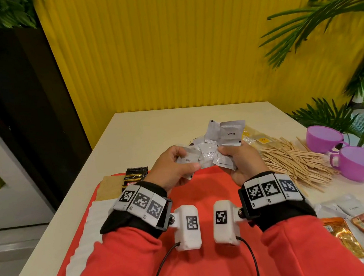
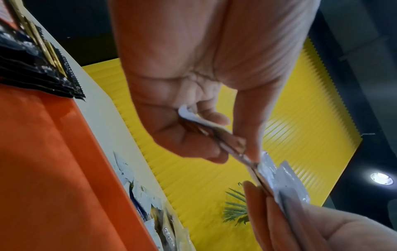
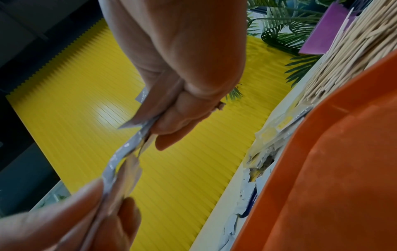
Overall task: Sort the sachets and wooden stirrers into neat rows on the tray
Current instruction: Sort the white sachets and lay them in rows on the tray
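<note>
1. Under both your forearms sits the white table [image 1: 144, 128], w/ the orange tray [image 1: 207, 193] lying on its near half.
2. R of the tray: a big loose heap of wooden stirrers [image 1: 296, 161] on the table, and two purple cups [image 1: 344, 154] just past it at the R edge.
3. Beyond the tray's far edge: a pile of silver coffee sachets [image 1: 225, 133] on the table, not on the tray.
4. Tray's far-L corner: black sachets [image 1: 135, 176] in a short overlapping row, a brown sachet [image 1: 110, 187] beside them.
5. Near R: orange-gold sachets [image 1: 362, 235] lie on the table off the tray.
6. Your right hand [image 1: 244, 160] is clamped on a small bunch of silver sachets, held above the tray's far end.
7. Your left hand [image 1: 175, 167] pinches one silver sachet [image 1: 188, 158], thumb on top; it touches the R hand's bunch.
</note>
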The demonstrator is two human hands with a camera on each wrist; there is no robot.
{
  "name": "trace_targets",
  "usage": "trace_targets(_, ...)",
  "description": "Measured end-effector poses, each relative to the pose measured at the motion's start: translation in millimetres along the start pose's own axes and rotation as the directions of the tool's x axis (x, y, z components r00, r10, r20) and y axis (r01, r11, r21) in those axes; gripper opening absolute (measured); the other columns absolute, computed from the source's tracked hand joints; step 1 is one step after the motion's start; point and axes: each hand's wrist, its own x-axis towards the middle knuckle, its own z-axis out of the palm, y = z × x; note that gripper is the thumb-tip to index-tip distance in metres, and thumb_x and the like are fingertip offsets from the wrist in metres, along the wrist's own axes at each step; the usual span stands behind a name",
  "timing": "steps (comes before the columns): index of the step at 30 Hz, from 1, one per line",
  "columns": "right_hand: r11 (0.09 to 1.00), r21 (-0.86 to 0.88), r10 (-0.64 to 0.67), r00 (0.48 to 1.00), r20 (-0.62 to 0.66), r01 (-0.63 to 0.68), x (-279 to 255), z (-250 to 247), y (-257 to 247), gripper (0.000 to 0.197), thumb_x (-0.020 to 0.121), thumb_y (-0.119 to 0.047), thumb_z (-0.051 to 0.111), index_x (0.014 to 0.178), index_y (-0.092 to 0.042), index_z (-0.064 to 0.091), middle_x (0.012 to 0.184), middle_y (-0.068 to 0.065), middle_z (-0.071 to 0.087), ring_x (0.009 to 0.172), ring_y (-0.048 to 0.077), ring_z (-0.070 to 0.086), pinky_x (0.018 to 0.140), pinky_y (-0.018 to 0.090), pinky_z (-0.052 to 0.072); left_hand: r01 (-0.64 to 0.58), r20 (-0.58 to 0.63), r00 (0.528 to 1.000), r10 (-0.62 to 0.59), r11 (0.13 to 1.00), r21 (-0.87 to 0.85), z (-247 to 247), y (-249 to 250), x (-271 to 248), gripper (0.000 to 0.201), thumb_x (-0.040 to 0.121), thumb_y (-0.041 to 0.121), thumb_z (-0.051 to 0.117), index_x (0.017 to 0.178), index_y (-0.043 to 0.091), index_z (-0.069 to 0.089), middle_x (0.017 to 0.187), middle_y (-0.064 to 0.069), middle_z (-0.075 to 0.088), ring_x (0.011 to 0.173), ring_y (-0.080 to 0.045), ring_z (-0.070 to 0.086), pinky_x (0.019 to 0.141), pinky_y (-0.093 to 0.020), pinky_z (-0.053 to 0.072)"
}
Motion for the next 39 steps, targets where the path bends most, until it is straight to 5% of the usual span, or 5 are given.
trace_targets(6,1.000,0.009,0.012,0.998,-0.068,-0.012,0,-8,1,0.040,0.080,0.011,0.053,0.118,0.000,0.055,0.108,0.024,0.062,0.090,0.036,0.063,0.085,0.054,0.049,0.098,-0.082,0.991,-0.104,0.993,-0.070,0,2,2,0.036,0.073,-0.006,0.070,0.080,0.017,0.043,0.078,-0.004,0.050,0.052,-0.014,0.039,0.048,-0.022,0.031)
trace_targets(19,0.997,-0.081,-0.018,0.999,0.046,0.022,-10,3,7,0.025,0.084,0.013,0.050,0.089,-0.009,0.061,0.087,0.016,0.065,0.078,0.031,0.063,0.084,0.049,0.050,0.198,0.007,0.980,-0.201,0.958,-0.206,15,8,-9,0.001,0.089,0.016,0.060,0.090,0.016,0.060,0.075,-0.003,0.065,0.065,-0.015,0.059,0.051,-0.022,0.052)
trace_targets(28,0.998,-0.054,-0.030,0.999,0.010,0.031,-8,-2,8,0.027,0.083,0.013,0.051,0.087,-0.012,0.060,0.082,0.013,0.064,0.075,0.029,0.062,0.082,0.047,0.049,0.061,-0.113,0.992,-0.062,0.998,-0.013,11,3,-6,0.018,0.082,-0.001,0.061,0.075,0.015,0.060,0.049,-0.001,0.055,0.035,-0.011,0.045,0.040,-0.017,0.034)
trace_targets(36,0.990,-0.137,-0.034,0.998,0.056,0.042,-4,-12,-6,0.024,0.082,0.011,0.053,0.092,-0.009,0.061,0.094,0.018,0.064,0.085,0.032,0.062,0.083,0.049,0.048,0.045,-0.161,0.985,-0.056,0.996,-0.071,2,1,-1,0.045,0.078,-0.011,0.055,0.104,0.025,0.052,0.091,-0.006,0.063,0.076,-0.027,0.062,0.075,-0.040,0.053)
trace_targets(39,0.978,-0.199,-0.036,0.991,0.131,0.062,-7,-7,-10,0.023,0.081,0.013,0.053,0.088,-0.008,0.060,0.087,0.017,0.061,0.077,0.028,0.060,0.070,0.037,0.047,0.012,-0.173,0.985,-0.021,0.999,-0.050,3,0,2,0.046,0.075,-0.012,0.058,0.097,0.029,0.057,0.090,-0.007,0.064,0.076,-0.027,0.060,0.070,-0.039,0.050)
